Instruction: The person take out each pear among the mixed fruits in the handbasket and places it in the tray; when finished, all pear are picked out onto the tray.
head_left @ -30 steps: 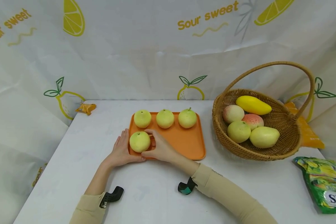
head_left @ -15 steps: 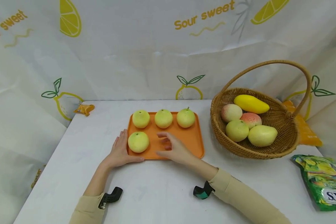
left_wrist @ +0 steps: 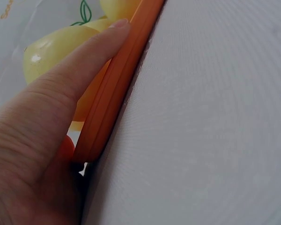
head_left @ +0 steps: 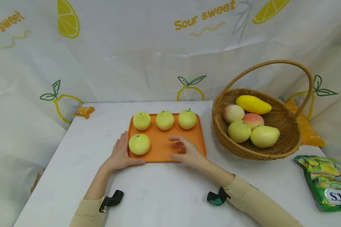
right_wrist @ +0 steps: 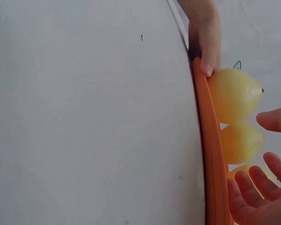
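Observation:
An orange tray [head_left: 162, 148] lies on the white table in the head view. Three round yellow-green fruits line its back edge: a left one [head_left: 141, 120], a middle one [head_left: 164, 120] and a right one [head_left: 187, 119]. A similar fruit [head_left: 139, 144] sits at the front left. Around that corner rests my left hand [head_left: 120, 154], fingers straight along the side and thumb [left_wrist: 93, 54] against the front rim. Over the tray's front right part hovers my right hand [head_left: 190, 154]. Its fingers [right_wrist: 264, 180] are loosely bent, thumb apart, with nothing between them.
A wicker basket [head_left: 285, 151] with a tall handle stands at the right, holding a yellow mango-shaped fruit [head_left: 253, 104], two peaches and two greenish fruits. Behind it lies an orange packet [head_left: 309, 132]. A green bag [head_left: 326, 183] is at the right edge, a small orange packet [head_left: 84, 111] at the back left.
My right hand has let go of the front left fruit and drawn back to the right. The left hand has stayed at the tray's corner. The head view has shifted slightly.

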### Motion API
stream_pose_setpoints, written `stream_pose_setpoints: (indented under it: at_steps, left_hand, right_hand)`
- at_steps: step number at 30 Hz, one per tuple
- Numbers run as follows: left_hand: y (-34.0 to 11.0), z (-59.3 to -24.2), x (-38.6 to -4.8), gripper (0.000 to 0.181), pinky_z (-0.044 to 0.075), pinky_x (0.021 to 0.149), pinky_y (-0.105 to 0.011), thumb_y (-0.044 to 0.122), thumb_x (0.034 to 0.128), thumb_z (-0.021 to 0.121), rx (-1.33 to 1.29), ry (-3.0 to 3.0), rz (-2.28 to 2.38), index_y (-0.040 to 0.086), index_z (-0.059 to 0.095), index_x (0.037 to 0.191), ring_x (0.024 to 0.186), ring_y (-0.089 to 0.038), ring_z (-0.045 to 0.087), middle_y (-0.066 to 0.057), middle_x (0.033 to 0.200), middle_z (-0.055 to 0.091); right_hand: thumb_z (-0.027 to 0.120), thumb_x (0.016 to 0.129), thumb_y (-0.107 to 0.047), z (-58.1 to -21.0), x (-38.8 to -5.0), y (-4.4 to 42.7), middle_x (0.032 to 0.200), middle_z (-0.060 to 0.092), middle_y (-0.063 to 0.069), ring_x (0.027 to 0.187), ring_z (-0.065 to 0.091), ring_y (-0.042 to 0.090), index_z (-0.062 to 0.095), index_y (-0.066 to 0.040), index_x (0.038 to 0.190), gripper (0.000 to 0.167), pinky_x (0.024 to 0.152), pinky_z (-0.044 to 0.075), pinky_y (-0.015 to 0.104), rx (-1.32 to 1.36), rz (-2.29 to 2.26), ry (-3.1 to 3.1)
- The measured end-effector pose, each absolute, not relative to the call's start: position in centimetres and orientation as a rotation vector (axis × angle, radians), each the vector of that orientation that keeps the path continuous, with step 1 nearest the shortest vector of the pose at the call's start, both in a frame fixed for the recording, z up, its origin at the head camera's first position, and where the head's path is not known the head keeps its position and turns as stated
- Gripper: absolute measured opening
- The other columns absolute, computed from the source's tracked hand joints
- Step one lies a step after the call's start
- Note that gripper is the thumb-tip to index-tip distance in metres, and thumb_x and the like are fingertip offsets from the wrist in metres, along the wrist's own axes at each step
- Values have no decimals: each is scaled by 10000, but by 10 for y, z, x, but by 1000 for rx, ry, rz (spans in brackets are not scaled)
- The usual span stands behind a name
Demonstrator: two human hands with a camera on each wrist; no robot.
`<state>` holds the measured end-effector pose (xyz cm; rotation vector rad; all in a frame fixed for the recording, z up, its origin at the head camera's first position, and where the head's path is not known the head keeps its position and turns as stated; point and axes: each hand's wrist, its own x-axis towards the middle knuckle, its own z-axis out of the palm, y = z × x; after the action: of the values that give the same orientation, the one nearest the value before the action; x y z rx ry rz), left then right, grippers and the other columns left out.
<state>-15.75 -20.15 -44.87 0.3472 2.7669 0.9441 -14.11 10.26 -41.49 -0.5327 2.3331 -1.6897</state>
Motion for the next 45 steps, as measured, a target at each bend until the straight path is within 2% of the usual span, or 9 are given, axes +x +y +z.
stream_pose_setpoints:
  at_steps: [7, 13, 21, 28, 33, 38, 45]
  left_hand:
    - [-202, -449, -157, 1420, -42, 1160, -514, 607, 657, 823, 358, 2769, 949, -27, -103, 1527, 1471, -360, -89, -251, 1595, -62]
    - [-201, -447, -156, 1416, -43, 1163, -505, 608, 658, 821, 344, 2760, 942, -10, -106, 1532, 1475, -342, -89, -228, 1602, -67]
    - [-202, -446, -157, 1408, -47, 1162, -510, 602, 667, 819, 345, 2752, 940, -11, -108, 1531, 1474, -345, -91, -228, 1602, -69]
    - [-202, -445, -157, 1399, -52, 1158, -518, 582, 673, 825, 346, 2745, 957, -23, -103, 1528, 1472, -351, -95, -234, 1600, -67]
    - [-201, -446, -156, 1402, -50, 1157, -519, 587, 670, 826, 347, 2747, 954, -16, -102, 1531, 1473, -351, -93, -232, 1601, -66]
    - [-201, -446, -156, 1405, -46, 1159, -517, 591, 663, 828, 348, 2753, 951, -9, -97, 1534, 1473, -354, -85, -238, 1600, -53]
    - [-202, -447, -157, 1408, -43, 1159, -519, 595, 658, 831, 341, 2753, 950, -3, -94, 1537, 1473, -355, -82, -238, 1601, -47]
  right_hand:
    - [768, 826, -31, -415, -136, 117, 1329, 543, 111, 1185, 534, 346, 561, -60, 1315, 532, 989, 453, 475, -538, -1704, 2324]
    - [758, 838, -31, -417, -132, 132, 1313, 560, 154, 1192, 531, 367, 568, -27, 1293, 493, 991, 443, 506, -581, -1706, 2320]
    - [751, 841, -21, -422, -127, 150, 1290, 567, 136, 1197, 540, 350, 584, -27, 1267, 457, 980, 458, 485, -594, -1692, 2341]
    - [754, 836, -15, -415, -119, 162, 1280, 566, 135, 1155, 547, 391, 584, 3, 1252, 449, 933, 486, 498, -665, -1690, 2359]
    - [763, 847, -71, -398, -110, 176, 1305, 560, 84, 1144, 553, 391, 597, -70, 1258, 443, 909, 496, 509, -678, -1633, 2371]
    - [752, 868, -119, -374, -104, 189, 1291, 567, 49, 1134, 561, 347, 603, -116, 1261, 421, 915, 508, 441, -703, -1583, 2404]
    - [723, 869, -20, -339, -100, 208, 1224, 601, 62, 1096, 590, 206, 606, -98, 1243, 399, 888, 523, 312, -799, -1589, 2458]
